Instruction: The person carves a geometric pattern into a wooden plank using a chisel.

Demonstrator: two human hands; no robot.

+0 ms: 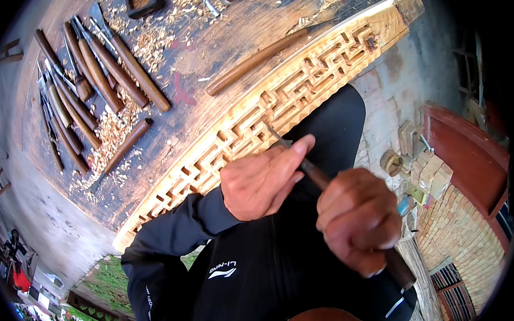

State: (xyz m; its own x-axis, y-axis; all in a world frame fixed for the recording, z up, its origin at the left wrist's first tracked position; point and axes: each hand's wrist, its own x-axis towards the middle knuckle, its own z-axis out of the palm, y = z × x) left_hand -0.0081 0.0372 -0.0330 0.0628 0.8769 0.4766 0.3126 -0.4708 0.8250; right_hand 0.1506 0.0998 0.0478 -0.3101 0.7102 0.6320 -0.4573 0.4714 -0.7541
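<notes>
A long pale wooden board [238, 139] carved with an angular fretwork runs diagonally along the table's near edge. My right hand [358, 218] is wrapped round the dark wooden handle [398, 267] of a carving chisel. My left hand [262, 181] lies against the board, its fingers and thumb on the chisel's lower part near the blade [276, 132]. The blade's tip rests at the carved cuts near the middle of the board, on its near side; the exact contact is small to see.
On the worn table [176, 150] are several wood-handled chisels [99, 65], a loose one [256, 61] beside the board, a small dark box [143, 0] and shavings [113, 135]. My dark-clothed legs are below the board. Bricks [431, 169] and a red panel [467, 148] are at the right.
</notes>
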